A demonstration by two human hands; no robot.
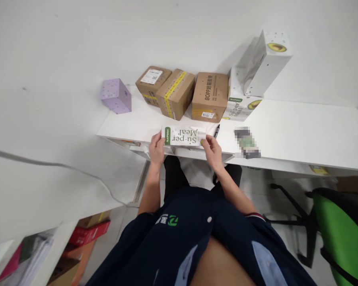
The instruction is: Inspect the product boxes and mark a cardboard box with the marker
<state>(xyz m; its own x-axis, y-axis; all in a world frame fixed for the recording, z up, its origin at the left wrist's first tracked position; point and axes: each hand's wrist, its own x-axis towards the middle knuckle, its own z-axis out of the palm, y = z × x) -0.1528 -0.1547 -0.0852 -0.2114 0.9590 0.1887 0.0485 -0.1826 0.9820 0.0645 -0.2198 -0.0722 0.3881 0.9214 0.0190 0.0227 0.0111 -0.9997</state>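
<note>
Between my two hands is a white carton [181,136] with a green label end and "Super Meal" print, upside down from my view, at the desk's front edge. My left hand [156,149] grips its left end, fingers behind and thumb in front. The right end is pinched by my right hand [211,151], near a bit of avocado print. Just beyond the right hand a black pen [217,131] lies on the desk. The carton's underside is hidden.
Brown cardboard boxes [210,93] line the wall behind, with a purple box [116,96] to their left. A tall white box [268,63] stands on another Super Meal box [241,107]. A blurred-out phone-like object [247,143] lies right. A green chair [340,234] stands on the floor.
</note>
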